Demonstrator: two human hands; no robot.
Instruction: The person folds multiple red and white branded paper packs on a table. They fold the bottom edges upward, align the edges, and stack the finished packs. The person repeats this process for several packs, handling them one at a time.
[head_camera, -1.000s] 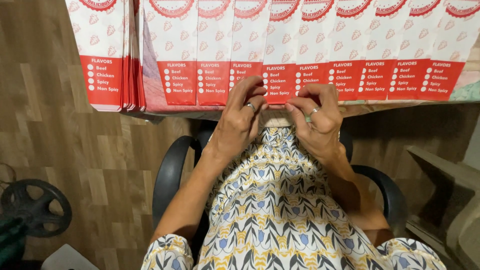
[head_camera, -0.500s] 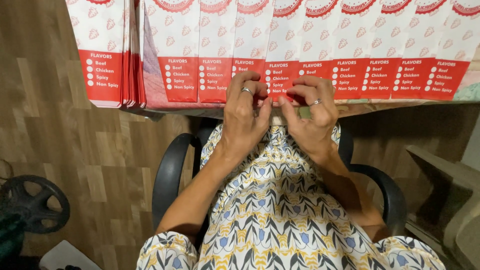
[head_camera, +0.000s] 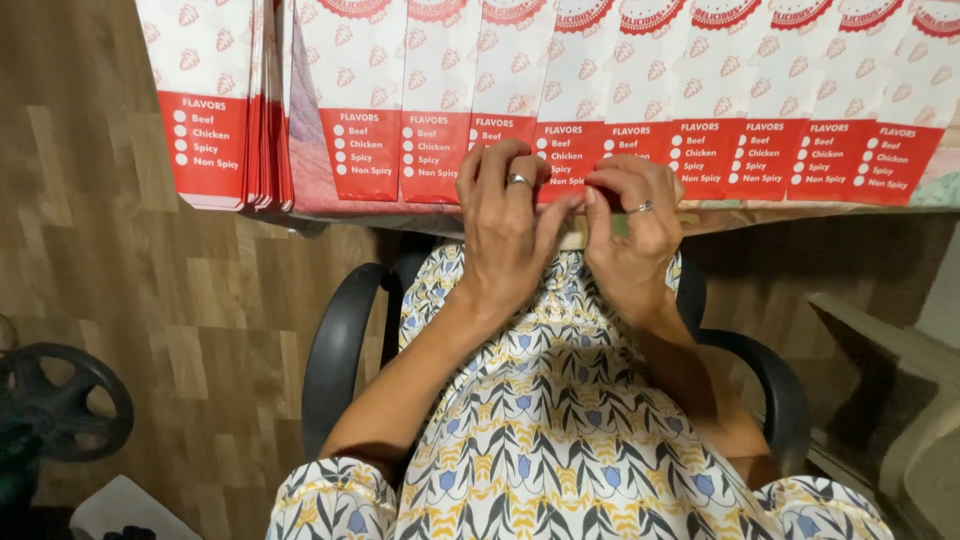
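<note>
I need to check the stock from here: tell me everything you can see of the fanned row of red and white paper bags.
The row of paper bags lies flat along the table edge, overlapping like shingles. Each is white with small red motifs and a red bottom band printed with white circles and lettering. The left hand and right hand rest fingertips on the middle bags' lower edges.

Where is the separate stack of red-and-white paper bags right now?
In the head view, the stack of paper bags sits at the upper left on the table edge, just left of the overlapping row of bags and away from both hands, which are at centre.
</note>
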